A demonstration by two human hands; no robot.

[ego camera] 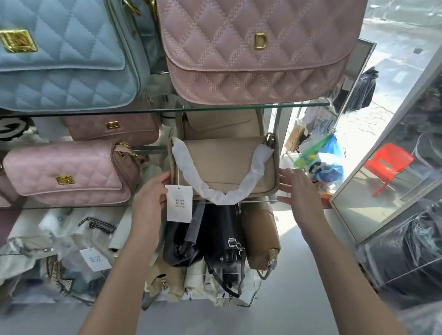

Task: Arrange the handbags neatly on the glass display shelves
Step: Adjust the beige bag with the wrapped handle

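Beige bag (225, 164) sits at the glass shelf's (257, 201) front edge, wrapped strap (190, 173) overhanging. Left hand (150, 195) touches its left side, grip hidden by the tag (179, 203); right hand (298, 189) hovers open beside it. An uneven push could tip the bag off the edge.

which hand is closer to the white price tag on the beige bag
Left. The left hand is beside the price tag at the left end of the beige bag; the right hand is beyond its right end.
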